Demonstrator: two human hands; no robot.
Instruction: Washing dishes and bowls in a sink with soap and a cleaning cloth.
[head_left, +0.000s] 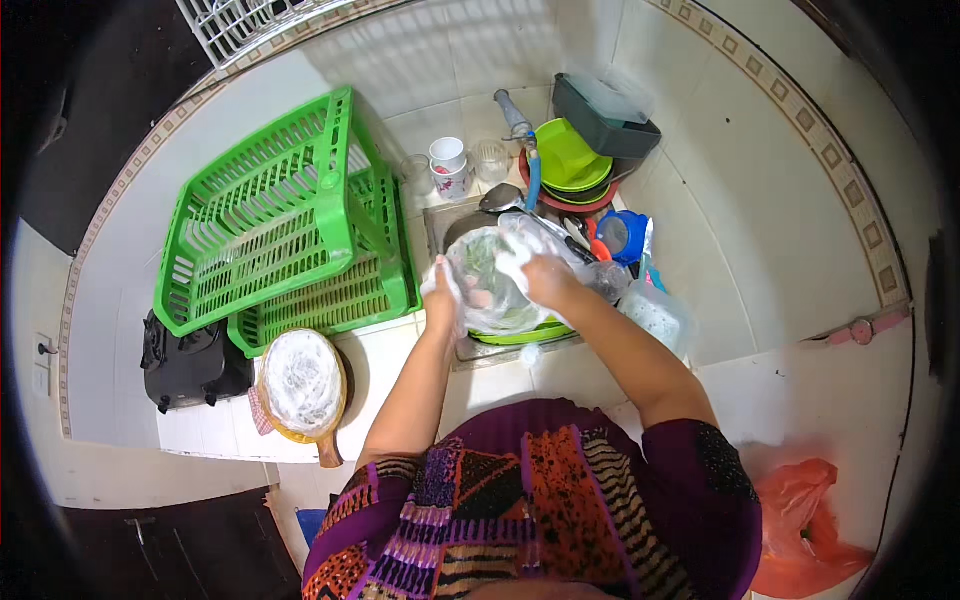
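Over the sink (442, 217) I hold a clear, soapy bowl (487, 292) tilted toward me. My left hand (442, 304) grips its left rim, with foam on the fingers. Thick white suds cover the fingers of my right hand (546, 279), which lies at the bowl's upper right side. Whether a sponge is inside those suds I cannot tell. Beneath the bowl shows the edge of a green dish (517, 335). A ladle (501, 198) and other utensils crowd behind the bowl, partly hidden by it.
A blue hose (533, 176) hangs from the tap (513, 112). Green plates (574, 161), a dark tub (604, 124) and cups (450, 169) stand behind. Leftward are a green plastic rack (262, 225), a black container (196, 367) and a foam-covered pan (304, 382). A red plastic bag (802, 525) lies lower right.
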